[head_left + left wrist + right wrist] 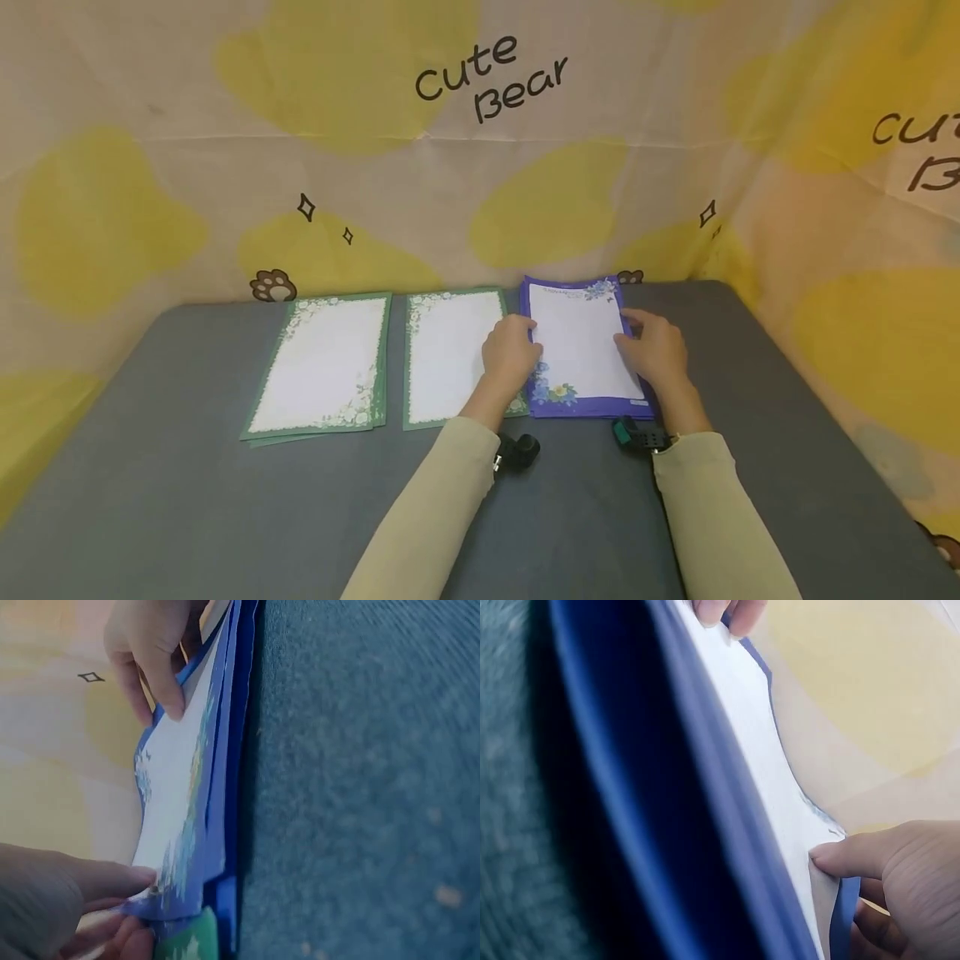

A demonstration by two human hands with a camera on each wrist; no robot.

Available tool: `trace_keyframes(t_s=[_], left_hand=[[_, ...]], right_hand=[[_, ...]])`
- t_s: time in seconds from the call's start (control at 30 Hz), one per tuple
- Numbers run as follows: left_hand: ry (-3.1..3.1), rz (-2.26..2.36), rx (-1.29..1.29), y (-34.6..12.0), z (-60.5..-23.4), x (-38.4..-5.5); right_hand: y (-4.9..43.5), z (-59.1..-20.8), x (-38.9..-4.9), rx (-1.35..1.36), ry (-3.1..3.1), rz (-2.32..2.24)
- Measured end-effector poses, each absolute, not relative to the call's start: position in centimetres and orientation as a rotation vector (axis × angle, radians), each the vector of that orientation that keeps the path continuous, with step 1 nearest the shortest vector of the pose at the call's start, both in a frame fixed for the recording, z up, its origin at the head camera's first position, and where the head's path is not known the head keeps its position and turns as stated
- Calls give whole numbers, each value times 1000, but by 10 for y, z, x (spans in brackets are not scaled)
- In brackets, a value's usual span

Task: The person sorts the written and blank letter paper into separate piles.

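A stack of purple-bordered paper sheets (577, 350) with blue flowers in two corners lies at the right of the row in the head view. My left hand (512, 354) pinches its left edge, thumb on top and fingers beneath. On the opposite edge, my right hand (660, 350) pinches the paper the same way. The right wrist view shows the top sheets (742, 712) raised and bowed, with a dark gap above the lower ones. A green-bordered stack (446, 358) stands beside the left hand, partly covered by it.
Another green-bordered stack (322, 367) lies farther left, with a lower sheet sticking out at its bottom edge. The grey table (187, 500) meets a yellow-patterned cloth (360, 167) at the back and on the right. Black wrist cameras sit on both wrists.
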State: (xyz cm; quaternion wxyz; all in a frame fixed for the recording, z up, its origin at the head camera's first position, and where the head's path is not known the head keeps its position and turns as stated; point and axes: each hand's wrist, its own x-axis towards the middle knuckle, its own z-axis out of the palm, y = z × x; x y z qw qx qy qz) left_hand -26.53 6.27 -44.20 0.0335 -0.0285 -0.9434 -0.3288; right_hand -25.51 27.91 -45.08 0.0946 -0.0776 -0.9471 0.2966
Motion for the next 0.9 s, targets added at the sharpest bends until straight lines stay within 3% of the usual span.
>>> trace_keyframes(t_s=[0.2, 0.67, 0.9], left_hand=[[-2867, -945, -34, 64, -439, -265], [-2917, -1254, 1, 61, -433, -264], [-2888, -1438, -246, 42, -427, -264]], right_hand=[[280, -449, -255, -266, -2787, 922], [281, -452, -256, -271, -2806, 1072], [278, -443, -255, -257, -2939, 948]])
